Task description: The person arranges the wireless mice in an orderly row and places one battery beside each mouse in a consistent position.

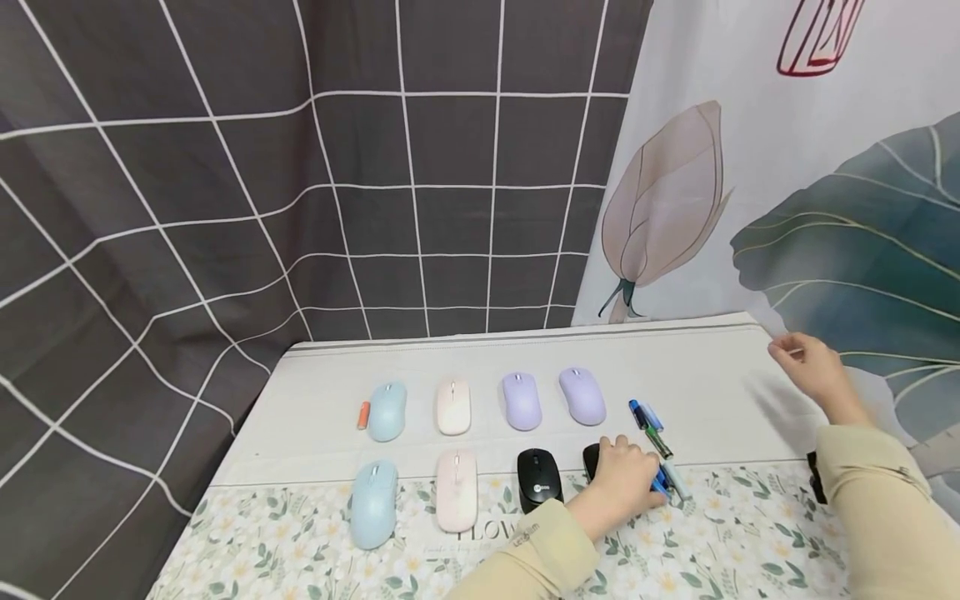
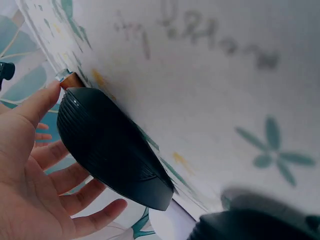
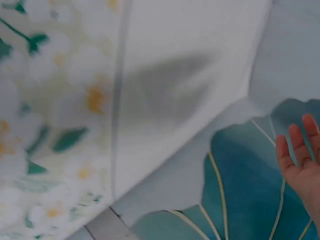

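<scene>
Rolled khaki sleeves [image 1: 873, 517] sit closest to my head camera, one at bottom centre, one down the right side. From there I see the left hand [image 1: 618, 479] over a black mouse [image 1: 592, 460], covering most of it, with small coloured cylinders [image 1: 657, 443] lying near the thumb side. My left wrist feed gives me what the head view hides: the mouse's dark, ribbed flank and, just beside its upper end, a copper-coloured cylinder [image 2: 73, 81] with a silvery tip, which the thumb appears to touch. Three fingers curve loosely behind the mouse; the index fingertip is out of sight, so I cannot tell whether the cylinder is clamped. The left forearm slants up and rightward across the flowered part of the table cover [image 1: 270, 546]. Over at the table's right edge, the right hand [image 1: 813, 379] is raised, fingers pointing leftward in the head view; my right wrist feed shows those fingers slightly apart and free.
</scene>
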A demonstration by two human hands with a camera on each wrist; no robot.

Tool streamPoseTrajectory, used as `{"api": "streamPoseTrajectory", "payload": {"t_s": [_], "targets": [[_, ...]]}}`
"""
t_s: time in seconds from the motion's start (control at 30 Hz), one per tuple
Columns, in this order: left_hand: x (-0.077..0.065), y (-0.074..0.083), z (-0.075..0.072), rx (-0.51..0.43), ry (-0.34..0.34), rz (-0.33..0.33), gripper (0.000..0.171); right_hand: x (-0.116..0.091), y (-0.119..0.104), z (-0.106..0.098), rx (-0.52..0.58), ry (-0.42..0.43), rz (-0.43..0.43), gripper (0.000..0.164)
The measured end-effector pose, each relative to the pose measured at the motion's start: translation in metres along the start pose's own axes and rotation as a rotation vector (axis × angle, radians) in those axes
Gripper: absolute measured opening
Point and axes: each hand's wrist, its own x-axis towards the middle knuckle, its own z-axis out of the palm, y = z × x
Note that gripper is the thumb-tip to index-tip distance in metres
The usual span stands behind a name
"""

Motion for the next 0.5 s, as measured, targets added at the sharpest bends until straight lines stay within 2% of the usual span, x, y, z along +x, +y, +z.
{"api": "streamPoseTrajectory", "payload": {"t_s": [0.17,0.37,0.5], "targets": [[0.001,0.003,-0.001,-0.008,-0.008,0.016,0.038,-0.002,0.003,0.014,0.000,0.003,-0.064,0.030],[0.001,0.005,0.001,-0.010,0.002,0.046,0.043,-0.001,-0.001,0.023,0.000,0.018,-0.077,0.030],[0.000,0.005,0.003,-0.016,-0.007,0.040,0.039,0.000,-0.004,0.028,0.007,0.028,-0.095,0.029]]}}
